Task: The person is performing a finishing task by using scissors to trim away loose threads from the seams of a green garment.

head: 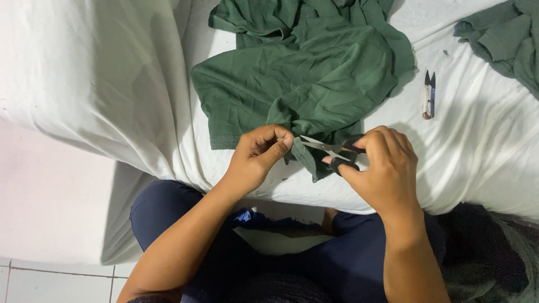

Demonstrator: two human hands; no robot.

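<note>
Landmark: crumpled dark green knit garment [303, 73], one piece, spread on the bed draped in a white sheet [101, 73]. All positions below are given relative to it.

1. White sheet, one. Lies under the garment and falls over the bed edge to the left of it; serves as the surface that carries the cloth.

2. Left hand [259, 152], one. At the garment's lower hem, left of centre. Fingers pinched shut on a fold of the green fabric, apparently drawing it taut so that the edge stands free for the blades.

3. Small scissors with black handles and steel blades [328, 148], one pair. At the garment's lower edge, just right of the pinched fold; blade tips point left and touch or nearly touch the left fingertips. Blades parted a little.

4. Right hand [386, 165], one. Below and right of the garment's hem, fingers closed around the scissor handles, held level with the fold.

5. Small thread snips, pale handle with dark pointed tips [429, 95], one. Lying on the sheet just right of the garment, apart from both hands, likely kept in reach.

6. Second heap of dark green cloth [505, 39], one. Well to the right of the garment, at the picture's corner, partly cut off.
</note>
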